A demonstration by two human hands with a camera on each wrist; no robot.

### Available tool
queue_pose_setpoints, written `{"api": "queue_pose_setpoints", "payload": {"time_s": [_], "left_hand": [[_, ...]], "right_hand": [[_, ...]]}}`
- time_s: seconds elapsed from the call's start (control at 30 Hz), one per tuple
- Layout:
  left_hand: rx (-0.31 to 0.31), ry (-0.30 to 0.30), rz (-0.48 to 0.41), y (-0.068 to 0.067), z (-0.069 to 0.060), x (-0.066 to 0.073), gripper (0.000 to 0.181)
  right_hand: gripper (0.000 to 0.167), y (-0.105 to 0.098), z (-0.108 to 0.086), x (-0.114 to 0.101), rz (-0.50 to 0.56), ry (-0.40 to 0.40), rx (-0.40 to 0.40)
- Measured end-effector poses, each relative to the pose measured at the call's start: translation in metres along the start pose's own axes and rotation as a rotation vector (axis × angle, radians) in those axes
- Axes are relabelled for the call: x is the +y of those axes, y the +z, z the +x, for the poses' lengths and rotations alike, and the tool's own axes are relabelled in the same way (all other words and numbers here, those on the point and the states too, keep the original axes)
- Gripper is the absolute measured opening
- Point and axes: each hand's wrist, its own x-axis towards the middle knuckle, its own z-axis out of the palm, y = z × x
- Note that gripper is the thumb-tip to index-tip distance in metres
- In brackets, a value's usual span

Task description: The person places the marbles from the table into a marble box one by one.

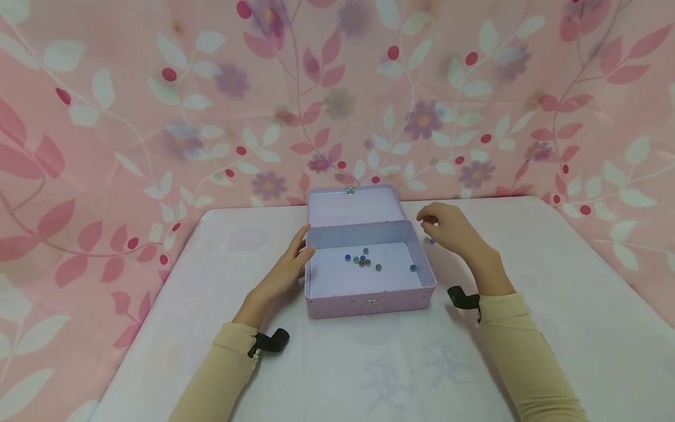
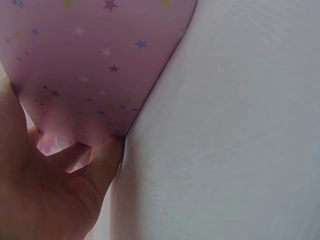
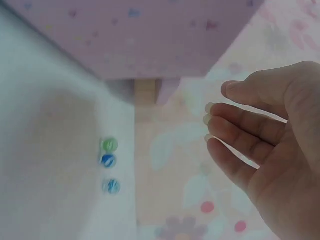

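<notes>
A left hand (image 1: 285, 266) clamped its grip on the box (image 1: 343, 306), marbles (image 1: 378, 267) inside, on the desk (image 1: 316, 375); the right hand (image 1: 450, 230), thumb and fingers apart, hovered near three loose marbles (image 3: 108, 160) beside it.

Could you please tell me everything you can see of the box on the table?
The box is rectangular, seemingly metal, star-printed pinkish-lilac outside and paler inside, with a clasp on its front. Its lid is tipped back, open. It sits flat on the white table, several marbles inside it, and the left hand holds its left side.
</notes>
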Motion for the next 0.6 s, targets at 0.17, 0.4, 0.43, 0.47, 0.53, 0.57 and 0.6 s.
{"api": "queue_pose_setpoints", "payload": {"time_s": [0.17,0.4,0.43,0.47,0.53,0.57,0.6], "left_hand": [[-0.001,-0.002,0.002,0.000,0.000,-0.001,0.066],[-0.003,-0.003,0.007,0.000,0.000,-0.001,0.066],[-0.003,-0.002,0.006,0.000,0.000,-0.001,0.066],[-0.004,0.000,0.004,0.000,0.000,-0.001,0.066],[-0.007,0.004,0.004,0.000,0.000,-0.001,0.066],[-0.007,0.006,0.003,0.000,0.000,-0.001,0.067],[-0.007,0.008,0.001,0.000,0.000,0.000,0.067]], "right_hand": [[0.020,-0.004,-0.004,0.018,-0.018,0.070,-0.032],[0.022,0.002,-0.008,0.039,-0.035,0.143,-0.099],[0.023,0.003,-0.008,0.042,-0.031,0.150,-0.108],[0.023,0.004,-0.008,0.045,-0.026,0.162,-0.117],[0.023,0.008,-0.008,0.049,-0.021,0.182,-0.133],[0.024,0.009,-0.008,0.051,-0.018,0.192,-0.140],[0.023,0.011,-0.008,0.052,-0.017,0.201,-0.146]]}}
